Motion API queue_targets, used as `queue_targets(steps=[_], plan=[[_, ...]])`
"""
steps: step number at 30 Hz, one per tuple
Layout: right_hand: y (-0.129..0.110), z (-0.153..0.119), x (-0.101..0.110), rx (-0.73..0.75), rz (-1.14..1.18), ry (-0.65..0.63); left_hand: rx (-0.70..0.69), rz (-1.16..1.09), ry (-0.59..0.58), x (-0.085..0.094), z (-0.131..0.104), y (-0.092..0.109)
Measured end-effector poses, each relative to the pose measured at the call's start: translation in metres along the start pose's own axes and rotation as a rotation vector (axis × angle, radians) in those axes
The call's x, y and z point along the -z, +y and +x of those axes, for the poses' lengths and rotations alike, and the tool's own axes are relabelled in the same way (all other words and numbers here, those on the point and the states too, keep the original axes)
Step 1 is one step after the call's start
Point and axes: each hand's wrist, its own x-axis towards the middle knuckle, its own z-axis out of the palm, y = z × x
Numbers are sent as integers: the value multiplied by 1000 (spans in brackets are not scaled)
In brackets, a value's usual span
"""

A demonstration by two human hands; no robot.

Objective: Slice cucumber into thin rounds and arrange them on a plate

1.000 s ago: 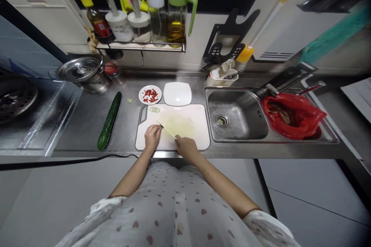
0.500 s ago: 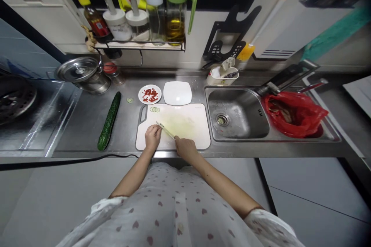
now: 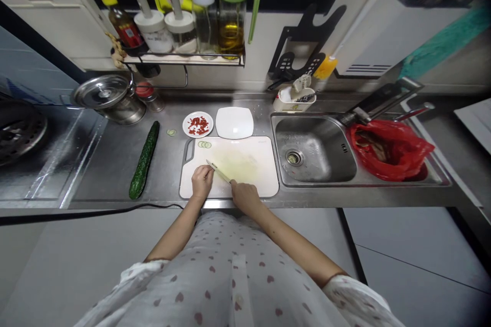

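My right hand (image 3: 245,197) is wrapped round the handle of a kitchen knife (image 3: 221,172), whose blade points up and left over the cutting board (image 3: 266,163). Close to the blade's tip, my left hand (image 3: 202,182) has its fingers pressed together; whatever they hold is hidden. Several thin cucumber slices (image 3: 204,144) overlap near the board's top left. A pale green wet stain marks the board's middle. On the counter to the left lies a whole cucumber (image 3: 144,161), with a couple of small cucumber pieces (image 3: 171,133) between it and the board.
Behind the board stand a plate of chopped red bits (image 3: 187,130) and a white square plate (image 3: 235,122). A sink (image 3: 318,163) with a red plastic bag (image 3: 402,153) is on the right. A lidded pot (image 3: 111,99) and spice jar (image 3: 153,99) stand back left, near a condiment rack (image 3: 184,60).
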Motion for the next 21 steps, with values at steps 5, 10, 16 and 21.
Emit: queue_targets(steps=[5,10,16,21], plan=[[0,0,-2,4,-5,32,-1,4,-2,0,0,0],[-1,2,1,10,-18,6,-25,-20,10,1,0,1],[-5,4,6,5,-9,-18,-70,-34,49,0,1,-2],[-6,7,5,16,-16,-3,-80,-25,45,-1,1,-3]])
